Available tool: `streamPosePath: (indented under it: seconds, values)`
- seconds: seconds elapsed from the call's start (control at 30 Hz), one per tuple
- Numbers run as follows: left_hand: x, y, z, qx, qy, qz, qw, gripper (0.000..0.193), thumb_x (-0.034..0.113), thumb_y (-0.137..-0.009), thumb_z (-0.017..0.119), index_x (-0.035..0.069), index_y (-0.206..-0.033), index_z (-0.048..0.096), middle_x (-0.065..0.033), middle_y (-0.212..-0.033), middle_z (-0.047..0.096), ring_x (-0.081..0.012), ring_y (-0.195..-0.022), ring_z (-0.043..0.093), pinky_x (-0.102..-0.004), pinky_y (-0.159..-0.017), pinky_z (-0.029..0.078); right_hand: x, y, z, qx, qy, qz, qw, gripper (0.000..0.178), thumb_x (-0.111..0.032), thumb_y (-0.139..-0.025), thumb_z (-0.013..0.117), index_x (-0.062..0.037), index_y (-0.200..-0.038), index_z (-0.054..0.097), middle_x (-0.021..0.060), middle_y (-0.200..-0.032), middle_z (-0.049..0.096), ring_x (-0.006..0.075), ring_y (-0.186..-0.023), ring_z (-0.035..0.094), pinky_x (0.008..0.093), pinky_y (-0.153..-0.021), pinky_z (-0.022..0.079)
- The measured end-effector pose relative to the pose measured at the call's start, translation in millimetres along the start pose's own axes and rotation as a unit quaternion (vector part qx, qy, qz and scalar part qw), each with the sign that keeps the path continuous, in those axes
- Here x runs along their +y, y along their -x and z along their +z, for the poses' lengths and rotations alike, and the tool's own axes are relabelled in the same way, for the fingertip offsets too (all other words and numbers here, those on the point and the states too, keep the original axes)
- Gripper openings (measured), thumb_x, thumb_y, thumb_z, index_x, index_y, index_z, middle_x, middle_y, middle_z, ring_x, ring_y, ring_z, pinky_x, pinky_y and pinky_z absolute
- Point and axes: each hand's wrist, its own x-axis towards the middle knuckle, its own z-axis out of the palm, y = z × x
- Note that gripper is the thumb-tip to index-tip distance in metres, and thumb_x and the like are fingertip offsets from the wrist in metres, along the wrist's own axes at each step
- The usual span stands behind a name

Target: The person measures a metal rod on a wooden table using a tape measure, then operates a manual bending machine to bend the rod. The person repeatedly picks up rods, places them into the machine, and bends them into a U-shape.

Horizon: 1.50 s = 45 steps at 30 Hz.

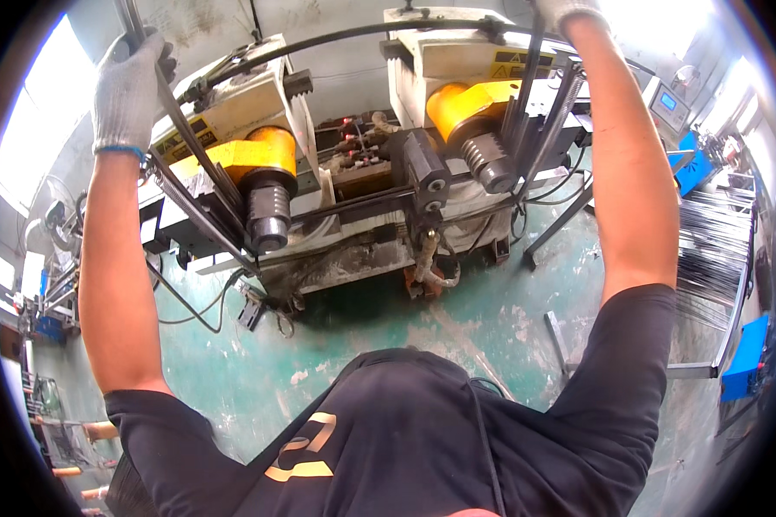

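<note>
My left hand, in a grey knit glove with a blue cuff edge, is raised at the upper left. Its fingers wrap round a long dark metal bar that slants down to the bending machine's left head. My right hand, also gloved, is at the top edge beside another metal bar; its fingers are cut off by the frame. Between my arms stands the machine, with a yellow left head and a yellow right head, each above a ridged steel roller. A dark clamp block sits between them.
Coil springs slant beside the left head. Cables trail on the green floor. At right, a rack holds a bundle of thin metal rods, near blue equipment and a control panel with a lit screen.
</note>
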Motion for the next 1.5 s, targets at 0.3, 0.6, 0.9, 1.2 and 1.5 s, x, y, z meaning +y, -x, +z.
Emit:
streamPosePath:
  seconds: [0.3,0.6,0.9,1.2,1.5]
  values:
    - [-54,-31,-8,-0.051,-0.139,0.026,0.989,0.034,0.035,-0.115,0.053,0.011,-0.098,0.069,-0.0124,-0.088,0.076,-0.0304,-0.079,0.069,-0.0480,-0.073,0.055,15,-10,17,0.016,-0.102,0.015,0.995,0.038,-0.025,-0.103,0.059,-0.0003,-0.125,0.078,0.0248,-0.120,0.079,0.0371,-0.109,0.078,0.0471,-0.098,0.061]
    - [-34,-13,3,-0.032,-0.069,-0.048,0.996,0.044,0.043,-0.116,0.052,0.008,-0.100,0.071,-0.0009,-0.079,0.061,-0.0119,-0.068,0.056,-0.0320,-0.060,0.048,21,-8,20,0.024,-0.150,0.029,0.988,0.042,-0.030,-0.104,0.059,-0.0012,-0.128,0.077,0.0228,-0.119,0.080,0.0343,-0.106,0.078,0.0452,-0.097,0.060]
    - [-30,1,6,-0.019,0.001,0.010,1.000,0.038,0.043,-0.113,0.062,0.007,-0.112,0.076,0.0008,-0.085,0.063,-0.0102,-0.072,0.057,-0.0285,-0.062,0.050,30,-2,24,0.029,-0.177,0.042,0.983,0.046,-0.035,-0.104,0.058,-0.0020,-0.130,0.076,0.0209,-0.117,0.080,0.0315,-0.103,0.079,0.0434,-0.096,0.060]
    - [-13,12,9,-0.001,-0.078,0.026,0.997,0.045,0.046,-0.111,0.061,0.004,-0.117,0.074,-0.0024,-0.089,0.069,-0.0148,-0.079,0.064,-0.0331,-0.072,0.054,41,3,25,0.032,-0.194,0.052,0.979,0.050,-0.040,-0.105,0.058,-0.0028,-0.133,0.075,0.0189,-0.116,0.081,0.0286,-0.099,0.079,0.0416,-0.095,0.059]
    - [-40,-27,-47,0.013,-0.213,0.009,0.977,0.054,0.036,-0.107,0.065,-0.001,-0.146,0.066,-0.0138,-0.112,0.080,-0.0174,-0.097,0.076,-0.0332,-0.093,0.058,41,3,35,0.031,-0.240,0.054,0.969,0.054,-0.045,-0.106,0.057,-0.0036,-0.135,0.075,0.0169,-0.115,0.082,0.0258,-0.096,0.079,0.0397,-0.094,0.058]
